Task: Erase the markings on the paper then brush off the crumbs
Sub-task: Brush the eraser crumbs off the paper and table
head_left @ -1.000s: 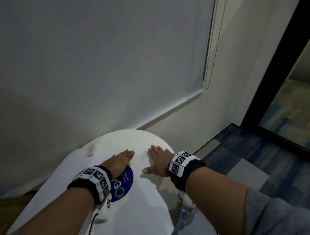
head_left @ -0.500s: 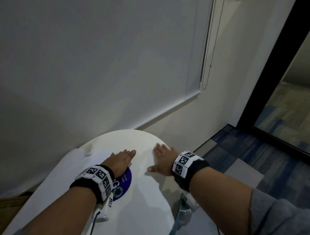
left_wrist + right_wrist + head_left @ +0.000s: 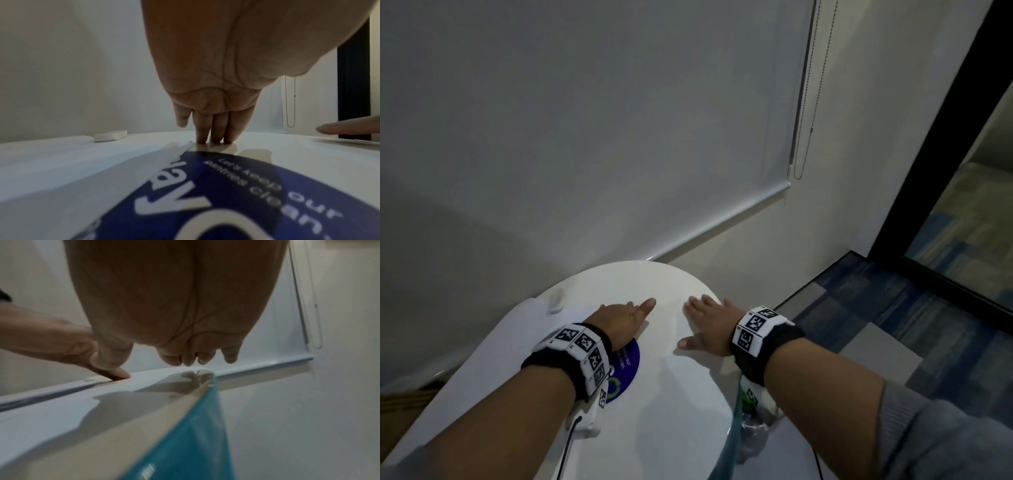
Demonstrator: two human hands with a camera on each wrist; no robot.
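Observation:
In dim light a white sheet of paper point(image 3: 493, 346) lies on the left part of a round white table point(image 3: 654, 411); no markings show on it. A white eraser point(image 3: 556, 301) lies by the paper's far corner, apart from both hands. My left hand point(image 3: 626, 318) lies flat with straight fingers point(image 3: 213, 131) touching the table just past the paper's edge point(image 3: 61, 162). My right hand point(image 3: 705, 322) lies flat near the table's right rim, fingers point(image 3: 195, 358) straight and thumb spread. Neither hand holds anything.
A round blue sticker point(image 3: 625, 373) with white lettering sits under my left wrist. A teal-edged clear thing point(image 3: 195, 434) hangs off the table's right rim. A white device with a black cable point(image 3: 585, 425) lies near me. A wall and a roller blind point(image 3: 619, 137) stand close behind the table.
Both hands stay flat on the table in the same places. Only the head view has shifted a little.

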